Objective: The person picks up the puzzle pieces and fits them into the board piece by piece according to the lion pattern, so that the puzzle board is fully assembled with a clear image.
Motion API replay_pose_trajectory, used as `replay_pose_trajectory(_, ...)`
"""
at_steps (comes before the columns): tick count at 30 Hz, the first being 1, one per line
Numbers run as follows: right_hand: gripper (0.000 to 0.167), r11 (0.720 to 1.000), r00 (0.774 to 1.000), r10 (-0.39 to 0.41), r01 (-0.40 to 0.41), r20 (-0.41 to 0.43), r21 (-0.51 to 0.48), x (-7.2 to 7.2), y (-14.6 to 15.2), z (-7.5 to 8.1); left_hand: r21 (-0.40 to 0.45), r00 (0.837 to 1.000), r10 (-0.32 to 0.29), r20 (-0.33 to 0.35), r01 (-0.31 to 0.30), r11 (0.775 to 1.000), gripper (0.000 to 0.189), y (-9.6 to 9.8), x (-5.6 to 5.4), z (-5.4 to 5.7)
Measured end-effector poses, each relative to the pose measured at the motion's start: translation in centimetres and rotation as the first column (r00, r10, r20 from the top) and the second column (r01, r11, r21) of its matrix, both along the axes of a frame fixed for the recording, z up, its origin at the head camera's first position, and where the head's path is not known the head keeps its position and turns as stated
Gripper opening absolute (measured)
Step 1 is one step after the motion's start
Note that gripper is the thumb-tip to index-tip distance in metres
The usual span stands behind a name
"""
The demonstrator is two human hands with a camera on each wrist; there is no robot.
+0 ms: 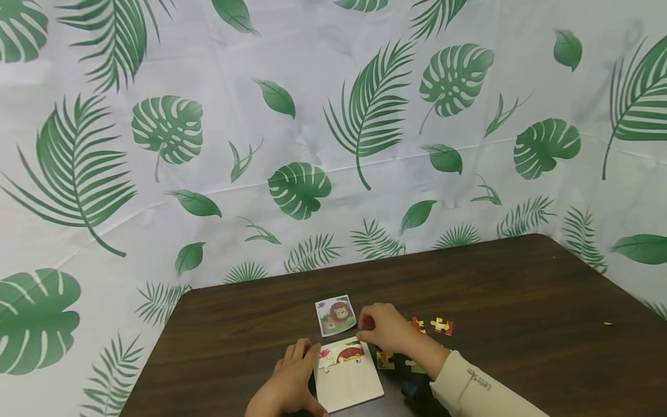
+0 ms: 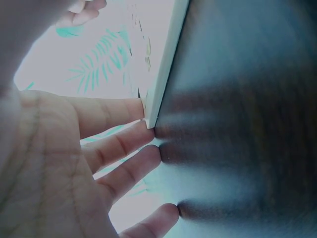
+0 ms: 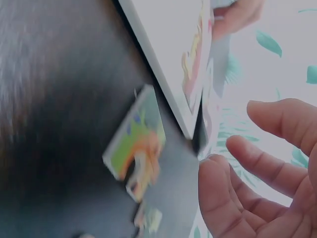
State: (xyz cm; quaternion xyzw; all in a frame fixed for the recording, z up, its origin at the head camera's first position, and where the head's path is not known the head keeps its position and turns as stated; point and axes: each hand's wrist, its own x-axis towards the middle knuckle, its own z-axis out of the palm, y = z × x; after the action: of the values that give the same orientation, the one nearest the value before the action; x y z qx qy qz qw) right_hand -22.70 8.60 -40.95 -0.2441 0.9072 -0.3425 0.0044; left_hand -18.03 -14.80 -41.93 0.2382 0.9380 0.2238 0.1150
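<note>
A pale wooden puzzle board (image 1: 349, 388) lies on the table, with joined jigsaw pieces (image 1: 341, 354) along its far side. My left hand (image 1: 293, 376) is at the board's left edge; in the left wrist view its fingers (image 2: 121, 116) are extended, the index fingertip touching the board's corner and others touching the tabletop. By the far right corner, my right hand (image 1: 388, 329) hovers with loosely bent fingers and nothing between them, as the right wrist view shows. A loose jigsaw piece (image 3: 138, 144) with an orange and green print lies below that hand.
A picture card (image 1: 335, 315) with lions lies just beyond the board. More loose pieces (image 1: 442, 326) are scattered to the right on the dark wooden table (image 1: 521, 324), some partly behind the right arm. A leaf-printed sheet (image 1: 312, 133) hangs behind the table.
</note>
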Motion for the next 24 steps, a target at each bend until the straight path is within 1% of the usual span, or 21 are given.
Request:
replay_pose_trajectory(5,0.009,1.0,0.999,-0.013,0.013,0.029,-0.007,-0.2,1.2,0.6,-0.015,1.0,-0.001,-0.011,0.001,1.0,0.106,0.0,0.0,0.0)
replay_pose_trajectory(10,0.007,0.999,0.999,-0.032,0.032,0.044,0.014,-0.6,2.2,0.7,-0.016,1.0,0.003,0.003,-0.003,1.0,0.106,0.0,0.0,-0.1)
replay_pose_trajectory(16,0.019,0.995,0.997,-0.058,0.054,0.05,0.078,-0.8,2.9,0.4,-0.013,0.999,0.006,0.032,-0.006,1.0,0.106,-0.1,-0.1,-0.1)
replay_pose_trajectory(24,0.032,0.985,0.989,-0.106,0.09,0.101,0.15,-0.7,3.5,0.3,-0.003,0.998,0.005,0.055,-0.004,1.0,0.106,-0.2,-0.2,0.0)
